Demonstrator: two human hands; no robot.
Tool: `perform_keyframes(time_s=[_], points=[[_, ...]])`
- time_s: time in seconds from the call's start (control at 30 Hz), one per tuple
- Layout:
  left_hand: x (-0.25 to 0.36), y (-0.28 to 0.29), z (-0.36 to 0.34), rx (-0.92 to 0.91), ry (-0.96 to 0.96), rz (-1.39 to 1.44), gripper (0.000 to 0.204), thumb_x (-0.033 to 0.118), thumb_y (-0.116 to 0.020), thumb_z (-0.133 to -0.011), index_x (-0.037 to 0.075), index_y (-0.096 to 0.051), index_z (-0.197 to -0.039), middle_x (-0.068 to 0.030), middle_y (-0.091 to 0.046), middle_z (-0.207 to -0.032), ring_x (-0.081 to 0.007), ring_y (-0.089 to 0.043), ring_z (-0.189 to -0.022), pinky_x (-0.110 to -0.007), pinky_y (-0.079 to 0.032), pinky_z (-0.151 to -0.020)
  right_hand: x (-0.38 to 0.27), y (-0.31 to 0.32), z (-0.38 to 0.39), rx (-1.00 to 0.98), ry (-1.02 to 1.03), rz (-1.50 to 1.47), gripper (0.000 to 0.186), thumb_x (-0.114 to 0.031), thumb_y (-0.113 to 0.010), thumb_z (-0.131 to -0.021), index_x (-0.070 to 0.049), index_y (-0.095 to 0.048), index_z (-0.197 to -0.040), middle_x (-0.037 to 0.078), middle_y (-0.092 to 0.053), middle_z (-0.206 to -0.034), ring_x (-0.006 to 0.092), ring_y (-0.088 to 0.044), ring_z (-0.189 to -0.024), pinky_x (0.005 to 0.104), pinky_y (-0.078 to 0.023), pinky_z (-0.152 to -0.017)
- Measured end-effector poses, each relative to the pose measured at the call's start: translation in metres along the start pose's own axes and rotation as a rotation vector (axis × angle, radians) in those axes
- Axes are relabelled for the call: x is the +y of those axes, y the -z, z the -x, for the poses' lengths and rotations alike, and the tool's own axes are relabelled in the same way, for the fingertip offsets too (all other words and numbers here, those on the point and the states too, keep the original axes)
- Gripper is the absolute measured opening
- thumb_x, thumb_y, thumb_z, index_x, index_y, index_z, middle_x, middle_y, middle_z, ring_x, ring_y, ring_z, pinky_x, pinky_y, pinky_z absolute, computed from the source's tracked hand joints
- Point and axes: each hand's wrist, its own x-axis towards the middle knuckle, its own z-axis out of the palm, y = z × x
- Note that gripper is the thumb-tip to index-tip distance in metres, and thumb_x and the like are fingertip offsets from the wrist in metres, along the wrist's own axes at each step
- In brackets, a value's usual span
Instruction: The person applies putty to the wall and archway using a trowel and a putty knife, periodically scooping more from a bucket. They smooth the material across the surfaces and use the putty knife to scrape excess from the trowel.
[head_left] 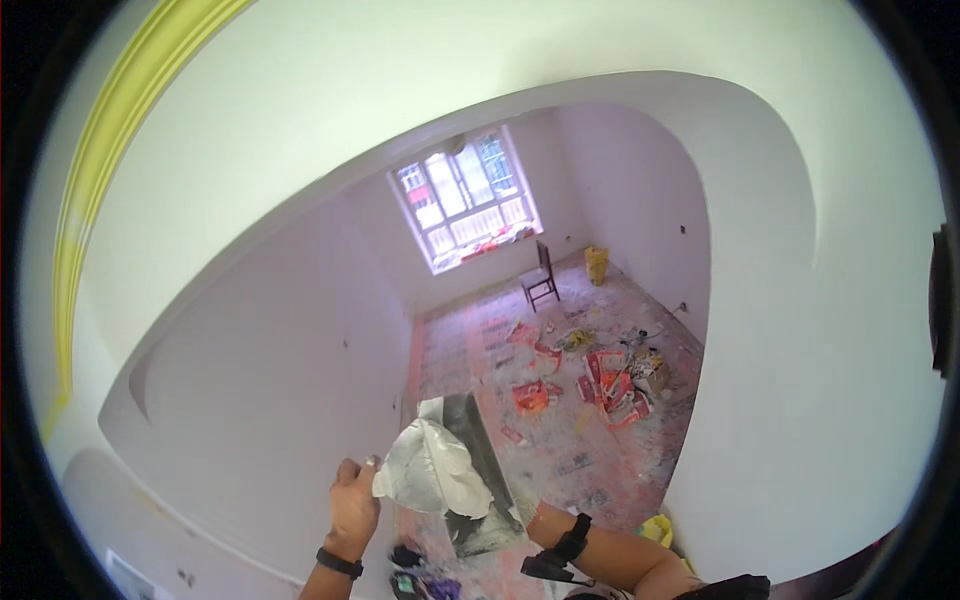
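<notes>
My left hand (355,500), a dark band on its wrist, is closed at the edge of a putty knife (400,478) whose blade is largely covered by a thick heap of white putty (448,470). The heap lies over a grey rectangular plastering trowel (488,450), smeared with putty at its lower end. My right hand (532,518) reaches the trowel's right edge and is closed on it from behind; most of its fingers are hidden by the trowel. Black straps circle the right wrist. Both tools are held up in front of me, above the floor.
A white arched opening (690,90) frames the room ahead. Beyond it are a dark chair (542,278), a yellow bin-like container (596,265), red torn bags (612,385) on the stained floor and a window (465,190). Yellow moulding (100,160) runs along the upper left.
</notes>
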Motion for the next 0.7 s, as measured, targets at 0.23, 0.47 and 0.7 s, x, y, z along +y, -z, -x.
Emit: perform_keyframes(time_s=[0.23,0.47,0.7], points=[[-0.061,-0.014,0.014,-0.174,0.2,0.097,0.025,-0.002,-0.06,-0.086,-0.001,-0.064,-0.111,-0.0264,-0.064,-0.085,-0.0477,-0.061,-0.084,-0.051,-0.049,-0.07,-0.19,-0.007,-0.038,-0.075,0.65,0.517,0.029,-0.025,-0.059,-0.103,-0.008,-0.057,-0.127,0.003,-0.065,-0.11,0.0127,-0.065,-0.097,0.0316,-0.057,-0.081],[-0.119,-0.006,0.079,-0.114,0.354,0.151,0.017,0.009,-0.06,-0.098,0.009,-0.068,-0.113,-0.0189,-0.067,-0.086,-0.0304,-0.062,-0.069,-0.044,-0.049,-0.06,-0.352,-0.041,-0.029,0.014,1.164,0.451,0.028,-0.006,-0.071,-0.089,-0.002,-0.062,-0.115,0.003,-0.064,-0.091,0.0133,-0.062,-0.083,0.0299,-0.055,-0.074],[-0.15,0.005,0.154,-0.11,0.406,0.022,0.014,0.007,-0.06,-0.098,0.008,-0.07,-0.108,-0.0163,-0.066,-0.088,-0.0229,-0.056,-0.065,-0.04,-0.047,-0.057,-0.411,-0.024,-0.041,0.15,1.42,0.591,0.031,-0.005,-0.074,-0.085,0.002,-0.066,-0.114,-0.001,-0.059,-0.084,0.0116,-0.057,-0.076,0.0277,-0.05,-0.071]])
